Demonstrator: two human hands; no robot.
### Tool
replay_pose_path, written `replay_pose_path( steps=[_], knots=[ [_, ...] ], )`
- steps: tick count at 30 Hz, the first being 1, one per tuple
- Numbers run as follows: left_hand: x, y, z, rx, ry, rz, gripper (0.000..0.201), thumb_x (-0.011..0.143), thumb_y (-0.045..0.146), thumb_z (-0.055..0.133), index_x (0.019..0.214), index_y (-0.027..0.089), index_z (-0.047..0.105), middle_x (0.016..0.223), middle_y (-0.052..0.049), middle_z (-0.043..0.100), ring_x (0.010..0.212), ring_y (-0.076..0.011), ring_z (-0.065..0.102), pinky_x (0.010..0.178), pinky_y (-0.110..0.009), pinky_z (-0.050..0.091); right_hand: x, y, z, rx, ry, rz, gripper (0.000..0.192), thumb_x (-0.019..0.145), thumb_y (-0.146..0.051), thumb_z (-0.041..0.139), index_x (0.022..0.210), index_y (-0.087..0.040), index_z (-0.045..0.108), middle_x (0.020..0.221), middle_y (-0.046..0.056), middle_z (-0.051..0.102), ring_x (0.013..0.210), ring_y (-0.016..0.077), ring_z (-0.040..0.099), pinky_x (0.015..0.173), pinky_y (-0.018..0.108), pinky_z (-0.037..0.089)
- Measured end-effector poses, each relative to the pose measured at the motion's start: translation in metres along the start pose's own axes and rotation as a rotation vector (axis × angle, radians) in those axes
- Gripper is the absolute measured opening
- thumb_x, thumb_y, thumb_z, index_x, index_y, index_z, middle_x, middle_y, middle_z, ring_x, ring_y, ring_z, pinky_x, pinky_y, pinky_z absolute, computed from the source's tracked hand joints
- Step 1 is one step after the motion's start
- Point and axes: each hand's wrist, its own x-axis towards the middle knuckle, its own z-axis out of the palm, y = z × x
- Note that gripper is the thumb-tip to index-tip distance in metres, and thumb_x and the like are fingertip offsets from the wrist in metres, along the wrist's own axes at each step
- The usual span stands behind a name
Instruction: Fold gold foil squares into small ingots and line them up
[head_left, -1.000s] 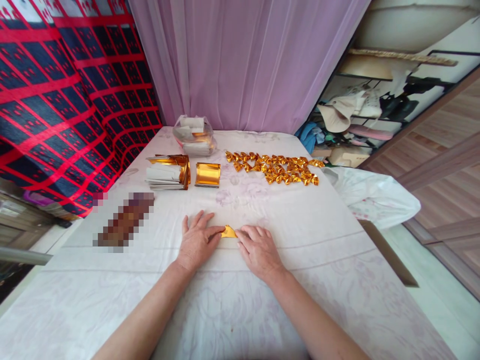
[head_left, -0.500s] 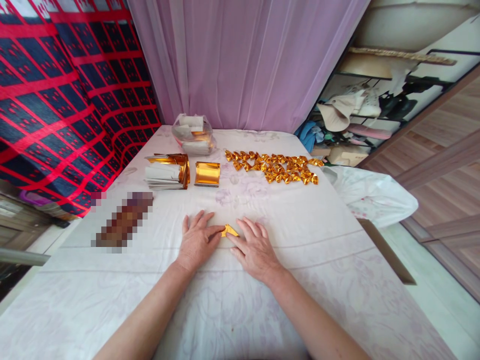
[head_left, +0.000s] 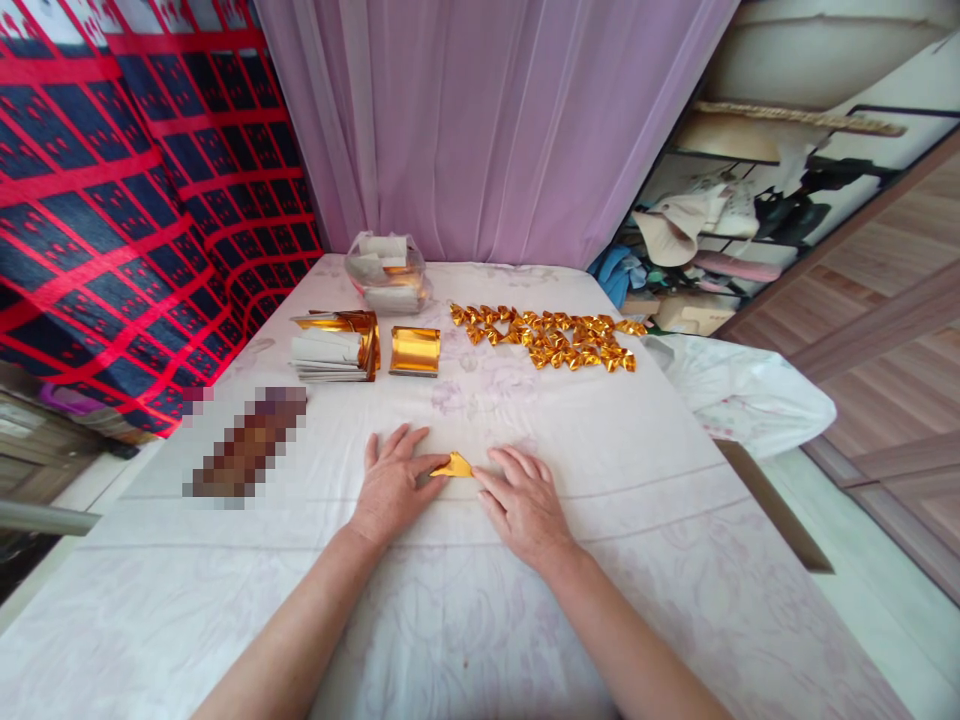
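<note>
A small folded piece of gold foil paper [head_left: 454,466] lies flat on the cloth-covered table between my hands. My left hand [head_left: 394,482] holds its left end down with the index finger and thumb, the other fingers spread on the cloth. At the paper's right corner, the index fingertip of my right hand [head_left: 527,500] rests at the edge; its thumb is apart and the remaining fingers are stretched out. Beyond my hands sit a short stack of gold foil sheets [head_left: 415,352] and a thicker stack of gold and grey sheets [head_left: 330,352].
Many folded gold foil pieces [head_left: 559,335] lie in rows at the back right. A clear plastic bag [head_left: 386,275] of sheets stands at the back left. A blurred-out item [head_left: 251,440] lies on the left. Beside the table's right edge is a white plastic bag [head_left: 750,395].
My right hand has slid a little to the right, its fingers moving off the middle of the gold paper to its right corner. My left hand stays in place.
</note>
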Motion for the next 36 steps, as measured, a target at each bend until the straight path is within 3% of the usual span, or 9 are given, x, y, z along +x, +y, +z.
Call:
replay_pose_path(
  steps=[7,20,23,27,36],
  knots=[
    [-0.001,-0.001,0.001,0.005,0.016,0.010,0.023,0.086,0.033,0.063,0.107,0.042,0.071,0.137,-0.001,0.057,0.135,-0.0308,0.040,0.110,-0.064,0.014,0.016,0.000,0.009,0.106,0.072,0.030,0.015,0.087,-0.024,0.062,0.098,-0.027,0.072,0.114,0.005,0.067,0.107,0.0223,0.056,0.092,0.039,0.039],
    [-0.002,-0.002,0.005,-0.026,0.100,0.072,0.021,0.092,0.036,0.055,0.107,0.037,0.070,0.126,-0.002,0.064,0.125,-0.0300,0.049,0.108,-0.063,0.017,0.022,-0.002,0.014,0.124,0.146,0.018,0.015,0.092,-0.021,0.055,0.095,-0.023,0.069,0.095,0.003,0.071,0.090,0.0191,0.060,0.083,0.034,0.038],
    [0.000,-0.001,0.002,-0.041,0.149,0.099,0.022,0.093,0.036,0.053,0.103,0.032,0.072,0.109,-0.004,0.069,0.108,-0.0258,0.058,0.105,-0.056,0.028,0.027,-0.003,0.013,0.106,0.133,0.019,0.016,0.093,-0.021,0.052,0.090,-0.023,0.068,0.087,0.003,0.071,0.082,0.0178,0.060,0.076,0.031,0.038],
    [0.005,0.000,-0.001,-0.089,0.137,0.090,0.025,0.094,0.035,0.050,0.096,0.025,0.073,0.090,-0.004,0.072,0.088,-0.0219,0.064,0.087,-0.041,0.044,0.034,-0.004,0.011,0.118,0.112,0.043,0.021,0.094,-0.020,0.048,0.085,-0.022,0.066,0.079,0.002,0.070,0.074,0.0156,0.061,0.070,0.027,0.038],
    [0.028,0.007,-0.008,-0.221,0.065,-0.149,0.020,0.086,0.034,0.056,0.092,0.024,0.072,0.086,-0.001,0.074,0.080,-0.0185,0.066,0.073,-0.028,0.046,0.052,0.003,0.016,0.351,0.178,0.208,0.022,0.089,-0.022,0.047,0.081,-0.021,0.068,0.075,0.001,0.072,0.068,0.0139,0.065,0.064,0.022,0.041]
  ],
)
